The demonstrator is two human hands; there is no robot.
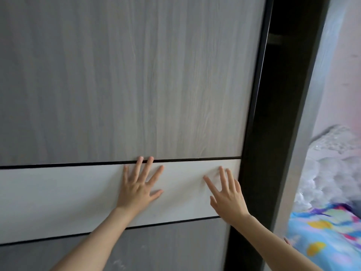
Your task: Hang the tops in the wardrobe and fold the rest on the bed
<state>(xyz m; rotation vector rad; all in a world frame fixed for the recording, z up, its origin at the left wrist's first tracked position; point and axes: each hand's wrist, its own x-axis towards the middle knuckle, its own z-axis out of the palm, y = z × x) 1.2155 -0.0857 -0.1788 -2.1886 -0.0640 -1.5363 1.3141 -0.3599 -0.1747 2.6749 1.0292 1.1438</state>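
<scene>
Two flat palms on the wardrobe door (136, 85): by the look of it the access step, pushing the sliding panel leftward to widen the gap at its right edge before any hanging. Next move likely calling for steady sideways pressure with enough friction to carry the door along its track, then fetching the tops, none of them in view here, nor any hanger. Left hand (137, 189) spread wide on the pale band (58, 202) across the door, fingers (146, 167) straight and splayed, the two longest tips reaching the dark groove (78, 164) above the band; nothing held. Right hand (227, 195) on the same band, just beside the door's right edge, its fingers (222, 174) straight and fanned, touching or very nearly touching the surface, contact hard to tell; nothing gripped either. Beyond the door edge, a narrow dark opening (273, 114) into the wardrobe, contents too dim to make out. Past a grey upright panel (310, 94), a corner of the bed (322, 231) in a bright patterned sheet, clear crumpled plastic (332, 163) behind it, and a pink wall (343, 75) farthest off.
</scene>
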